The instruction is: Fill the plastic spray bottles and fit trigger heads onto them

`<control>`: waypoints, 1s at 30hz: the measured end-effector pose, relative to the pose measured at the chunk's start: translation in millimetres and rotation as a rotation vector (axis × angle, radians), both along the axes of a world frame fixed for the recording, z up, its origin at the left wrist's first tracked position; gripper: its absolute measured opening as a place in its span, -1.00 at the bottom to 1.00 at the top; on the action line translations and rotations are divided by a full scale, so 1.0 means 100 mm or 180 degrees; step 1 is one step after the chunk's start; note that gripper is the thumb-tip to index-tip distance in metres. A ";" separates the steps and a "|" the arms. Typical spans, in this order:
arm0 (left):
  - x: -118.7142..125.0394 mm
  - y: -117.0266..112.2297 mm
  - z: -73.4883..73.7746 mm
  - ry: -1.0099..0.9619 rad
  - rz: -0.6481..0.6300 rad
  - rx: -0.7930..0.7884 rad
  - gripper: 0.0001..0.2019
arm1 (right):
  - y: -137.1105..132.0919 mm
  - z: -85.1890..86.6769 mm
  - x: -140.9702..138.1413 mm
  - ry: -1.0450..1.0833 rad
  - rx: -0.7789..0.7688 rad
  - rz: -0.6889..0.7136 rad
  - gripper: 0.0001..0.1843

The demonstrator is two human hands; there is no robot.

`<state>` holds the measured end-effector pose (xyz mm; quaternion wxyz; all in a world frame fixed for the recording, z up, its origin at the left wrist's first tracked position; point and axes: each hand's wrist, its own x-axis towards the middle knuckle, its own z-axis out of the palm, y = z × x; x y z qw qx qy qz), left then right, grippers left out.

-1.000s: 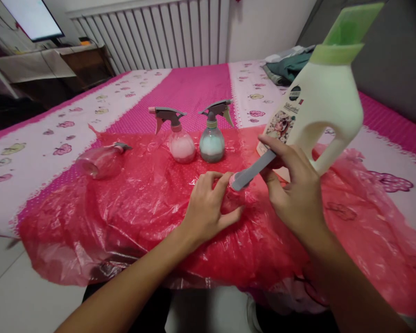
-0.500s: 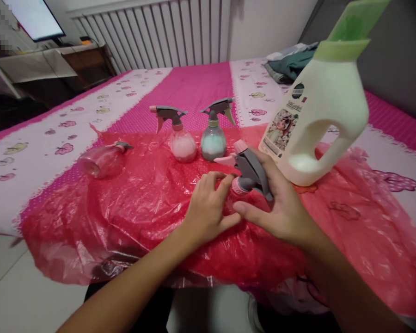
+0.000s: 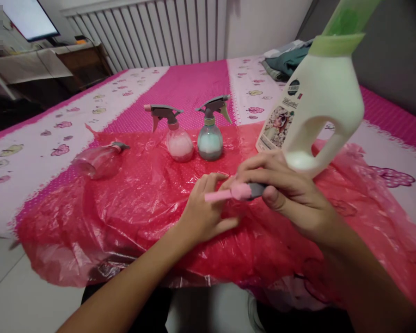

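Observation:
My right hand point(image 3: 291, 194) is closed round a grey spray head with a pink nozzle and trigger point(image 3: 230, 193), holding it turned on its side. The nozzle points left over my left hand point(image 3: 204, 212). That hand's fingers curl round a small pinkish bottle on the red plastic sheet point(image 3: 125, 208). The bottle is almost wholly hidden by both hands. The spray head sits at the bottle's neck, but I cannot tell whether it is screwed on.
Behind the hands stand a pink spray bottle point(image 3: 178, 138) and a teal one point(image 3: 210, 138). A clear bottle point(image 3: 97, 162) lies on its side at the left. A white detergent jug with a green cap point(image 3: 319, 106) stands at the right. Folded clothes point(image 3: 284, 60) lie on the pink bedspread point(image 3: 187, 88).
My right hand has turned the spray head round over the bottle: from handle up, to upright, to lying sideways with the pink nozzle pointing left. My left hand stayed put.

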<state>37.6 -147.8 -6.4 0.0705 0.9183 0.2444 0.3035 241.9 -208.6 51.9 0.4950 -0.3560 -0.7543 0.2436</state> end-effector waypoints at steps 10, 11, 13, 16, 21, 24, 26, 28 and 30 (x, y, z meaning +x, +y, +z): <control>0.08 0.01 -0.02 0.0175 0.0112 0.0304 -0.43 | -0.06 0.08 0.04 -0.0145 0.0087 -0.0275 -0.22; 0.09 0.00 -0.01 0.0232 0.0103 0.0300 -0.43 | -0.07 0.09 0.03 -0.0161 0.0089 -0.0353 -0.22; 0.11 0.00 0.02 0.0292 0.0100 0.0248 -0.40 | -0.09 0.11 0.03 -0.0220 0.0048 -0.0470 -0.32; 0.12 0.03 0.06 0.0208 0.0192 0.0043 -0.37 | -0.08 0.12 -0.01 -0.0499 0.0157 -0.0727 -0.64; 0.08 0.10 0.06 -0.0036 0.0375 -0.0371 -0.43 | -0.03 0.03 -0.08 -0.0696 0.0382 -0.1163 -0.86; 0.07 0.11 0.06 -0.0087 0.0364 -0.0429 -0.42 | -0.02 0.00 -0.09 -0.0664 0.0334 -0.1300 -0.78; 0.08 0.09 0.06 -0.0027 0.0290 -0.0380 -0.41 | -0.01 0.01 -0.08 -0.0565 0.0304 -0.1271 -0.92; 0.09 0.06 0.07 0.0040 0.0233 -0.0322 -0.40 | -0.01 0.02 -0.08 -0.0470 0.0318 -0.1310 -0.89; 0.10 0.05 0.08 0.0063 0.0236 -0.0302 -0.39 | 0.01 0.02 -0.08 -0.0431 0.0370 -0.1450 -0.87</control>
